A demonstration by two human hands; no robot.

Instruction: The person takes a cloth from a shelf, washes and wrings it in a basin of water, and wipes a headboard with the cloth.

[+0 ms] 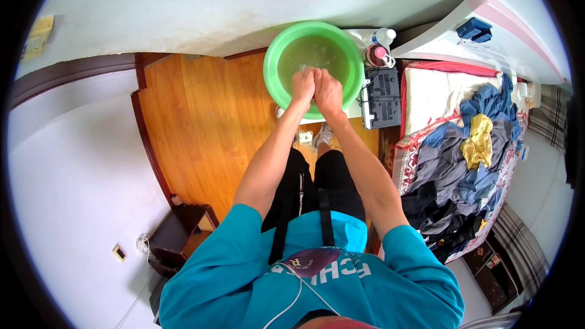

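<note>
A round green plastic basin holds cloudy, greyish water with some foam on it. Over its near side, my left hand and my right hand are pressed together with fingers closed. A small pale bit shows at the left hand's fingertips, too little to name. Whatever else lies between the palms is hidden.
Right of the basin stand a clear bottle, a pink-capped bottle and a dark grey case. Clothes are heaped on the bed. A small dark cabinet stands lower left, on the wooden floor.
</note>
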